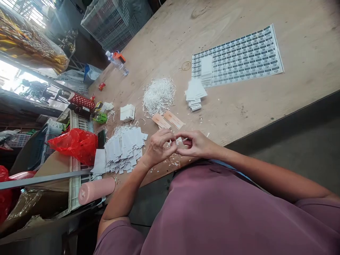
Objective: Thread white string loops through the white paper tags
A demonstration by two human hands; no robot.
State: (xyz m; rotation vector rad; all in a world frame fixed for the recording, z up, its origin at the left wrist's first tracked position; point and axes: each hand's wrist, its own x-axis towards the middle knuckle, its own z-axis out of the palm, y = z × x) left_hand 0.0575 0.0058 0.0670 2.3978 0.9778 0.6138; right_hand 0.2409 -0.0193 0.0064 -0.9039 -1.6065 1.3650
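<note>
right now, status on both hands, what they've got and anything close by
Left hand and right hand close together, pinching a thin strand. Orange cards just beyond. White card pile off to the left.

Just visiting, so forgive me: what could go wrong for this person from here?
Possibly three things. The left forearm is beside the spread heap of white cards near the table's front edge, so a sweep might knock some off. The loose white strings overlap and could tangle. And the left hand and right hand meet at the fingertips over something too small to make out; it might slip.
</note>
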